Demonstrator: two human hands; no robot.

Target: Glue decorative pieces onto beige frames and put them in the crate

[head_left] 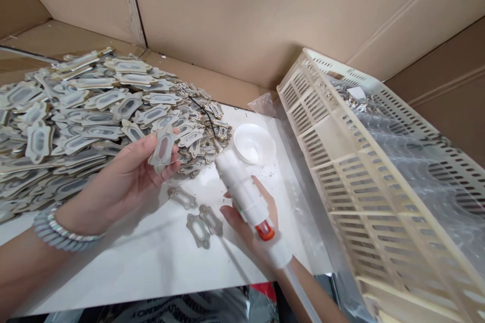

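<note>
My left hand [142, 161] pinches a flat grey frame-shaped piece [162, 149] with an elongated centre, between thumb and fingers. My right hand [252, 222] is wrapped round a white glue gun [246, 192], whose metal nozzle points up and away from me. A clear glue stick [297, 282] runs out of its rear end. Below my left hand, a few similar frame pieces lie flat on the white table: one piece [182, 197] nearer the pile, another piece [198, 230] beside a third. The large pile of frame pieces [102, 118] rises behind my left hand.
A white bowl [254, 145] stands beyond the glue gun. A cream perforated crate [341, 176] on the right holds clear plastic trays [409, 151] and small metal parts. Cardboard walls [227, 20] enclose the back. A black cord-like strand [204, 113] lies by the nozzle.
</note>
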